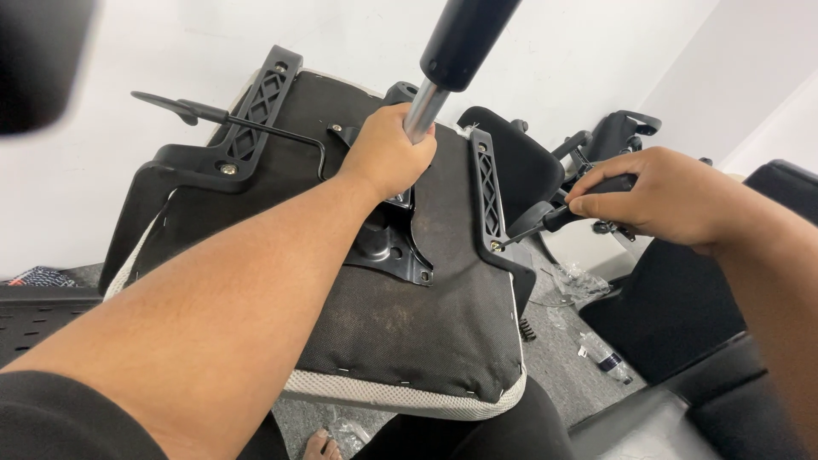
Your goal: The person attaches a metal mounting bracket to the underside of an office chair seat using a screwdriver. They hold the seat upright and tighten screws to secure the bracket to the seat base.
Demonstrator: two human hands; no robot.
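An upturned office chair seat [426,324] rests on my lap, its black fabric underside facing me. My left hand [388,153] is closed around the silver gas lift cylinder [424,106], which rises from the black metal mechanism plate [388,251] at the seat's centre and ends in a black tube [464,34]. My right hand [665,200] grips the black handle of a screwdriver [558,217]. Its tip touches a screw on the right armrest bracket [487,192]. A matching bracket [256,111] is fixed on the left side, beside a black adjustment lever [230,119].
More black chair parts [613,132] lie against the white wall behind the seat. A small bottle [607,358] and clear plastic wrapping [571,281] lie on the grey floor at right. A black perforated panel [34,319] sits at left. My bare foot [319,445] shows below the seat.
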